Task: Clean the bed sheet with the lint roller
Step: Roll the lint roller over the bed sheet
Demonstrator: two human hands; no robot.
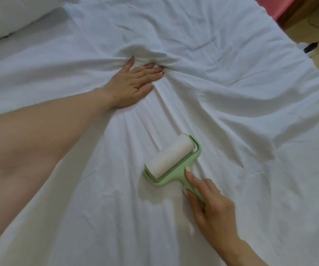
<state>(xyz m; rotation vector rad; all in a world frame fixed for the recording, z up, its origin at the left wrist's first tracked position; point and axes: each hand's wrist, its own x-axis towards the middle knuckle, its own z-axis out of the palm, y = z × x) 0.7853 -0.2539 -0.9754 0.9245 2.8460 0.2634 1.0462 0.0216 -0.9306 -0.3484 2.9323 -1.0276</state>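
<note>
Wrinkled white bed sheet [231,121], green lint roller [171,158] resting on it, your right hand [210,206] gripping the roller's handle, your left hand [133,83] flat on bunched folds above-left of the roller, pillow [10,14] far up-left of it, floor [312,25] with dark cable [311,48] up-right

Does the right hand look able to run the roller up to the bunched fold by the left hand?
Probably yes. The right hand grips the roller, and only creased sheet lies between it and the fold. The left hand presses beside that path, not across it.
</note>
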